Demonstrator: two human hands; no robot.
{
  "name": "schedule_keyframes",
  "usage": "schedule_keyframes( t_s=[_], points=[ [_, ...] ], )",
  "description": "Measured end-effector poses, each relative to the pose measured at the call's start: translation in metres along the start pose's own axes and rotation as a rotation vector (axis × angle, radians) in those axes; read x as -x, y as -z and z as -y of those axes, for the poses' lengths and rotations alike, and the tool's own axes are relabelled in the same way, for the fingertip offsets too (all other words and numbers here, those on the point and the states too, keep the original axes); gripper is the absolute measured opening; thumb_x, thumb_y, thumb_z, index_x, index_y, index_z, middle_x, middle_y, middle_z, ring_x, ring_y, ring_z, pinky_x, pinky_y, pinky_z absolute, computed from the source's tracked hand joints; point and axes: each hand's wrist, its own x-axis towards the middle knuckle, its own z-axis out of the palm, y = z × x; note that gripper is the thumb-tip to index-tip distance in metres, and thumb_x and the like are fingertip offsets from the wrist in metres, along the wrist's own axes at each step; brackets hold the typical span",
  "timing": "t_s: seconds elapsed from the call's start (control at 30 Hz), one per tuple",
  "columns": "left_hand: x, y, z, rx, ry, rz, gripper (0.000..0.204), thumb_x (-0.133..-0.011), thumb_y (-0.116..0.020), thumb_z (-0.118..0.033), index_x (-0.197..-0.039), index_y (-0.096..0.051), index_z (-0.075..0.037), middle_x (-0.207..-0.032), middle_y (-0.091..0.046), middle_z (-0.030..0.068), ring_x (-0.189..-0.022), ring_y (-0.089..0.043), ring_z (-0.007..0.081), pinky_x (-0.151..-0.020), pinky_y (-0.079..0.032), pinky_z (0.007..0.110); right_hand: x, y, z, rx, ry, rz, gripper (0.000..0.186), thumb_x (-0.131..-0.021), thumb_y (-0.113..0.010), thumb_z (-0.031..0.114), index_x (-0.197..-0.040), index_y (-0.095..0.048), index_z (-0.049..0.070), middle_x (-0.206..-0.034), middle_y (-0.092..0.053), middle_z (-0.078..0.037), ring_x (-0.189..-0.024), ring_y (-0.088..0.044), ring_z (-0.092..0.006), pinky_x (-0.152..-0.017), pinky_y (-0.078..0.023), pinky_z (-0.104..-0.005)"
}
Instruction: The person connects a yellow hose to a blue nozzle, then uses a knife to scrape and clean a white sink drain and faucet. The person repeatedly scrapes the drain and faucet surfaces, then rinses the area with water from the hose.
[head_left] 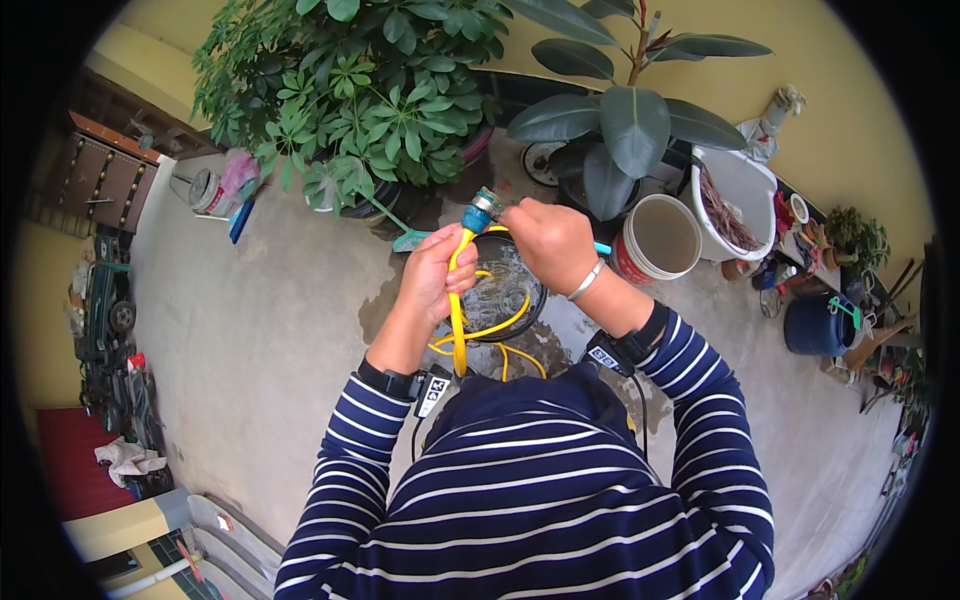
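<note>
My left hand (pixel 439 274) is wrapped round a yellow hose (pixel 459 325), just below a blue-and-metal hose connector (pixel 479 213) that points up and away from me. Close to the connector's right side, my right hand (pixel 549 238) is closed, its fingertips pinched together. Whatever it may grip is hidden by the fingers. Below both hands, loops of the yellow hose hang over and into a round black basin (pixel 541 303) with water in it. A short turquoise piece (pixel 602 248) shows past my right wrist; I cannot tell what it belongs to.
Potted plants (pixel 400 110) line the far wall. To the right stand a white-and-red bucket (pixel 655 240), a white tub (pixel 738 180) and a blue container (pixel 818 325). Wet patches (pixel 560 335) mark the concrete floor round the basin. A green dustpan-like piece (pixel 410 241) lies beyond my left hand.
</note>
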Motion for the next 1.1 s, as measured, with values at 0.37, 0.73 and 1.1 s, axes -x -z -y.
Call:
schedule_keyframes(
  t_s=[0.37, 0.73, 1.1],
  points=[
    [-0.002, 0.008, 0.000, 0.108, 0.113, 0.092, 0.034, -0.106, -0.040, -0.018, -0.124, -0.050, 0.008, -0.066, -0.043, -0.0020, -0.042, -0.034, 0.0039, -0.038, -0.029, 0.019, 0.000, 0.003, -0.015, -0.146, -0.100, -0.008, 0.011, -0.084, -0.071, 0.010, -0.081, -0.061, 0.007, -0.070, -0.057, -0.008, -0.064, -0.062, -0.0294, -0.054, -0.047, -0.0390],
    [-0.004, 0.021, 0.002, 0.317, 0.230, 0.243, 0.035, -0.106, -0.040, -0.020, -0.124, -0.051, 0.007, -0.063, -0.041, -0.0038, -0.042, -0.032, 0.0038, -0.040, -0.029, 0.020, -0.001, 0.010, -0.018, -0.115, -0.126, -0.012, 0.011, -0.084, -0.071, 0.011, -0.081, -0.061, 0.007, -0.070, -0.056, -0.009, -0.065, -0.061, -0.0300, -0.055, -0.047, -0.0396],
    [0.002, 0.018, 0.003, 0.182, 0.127, 0.190, 0.037, -0.107, -0.041, -0.024, -0.125, -0.052, 0.006, -0.063, -0.040, -0.0041, -0.042, -0.032, 0.0041, -0.040, -0.030, 0.021, 0.006, 0.012, -0.012, -0.259, -0.317, 0.003, 0.008, -0.092, -0.067, 0.011, -0.091, -0.064, 0.004, -0.079, -0.063, -0.013, -0.068, -0.062, -0.0332, -0.060, -0.049, -0.0376]
  ],
)
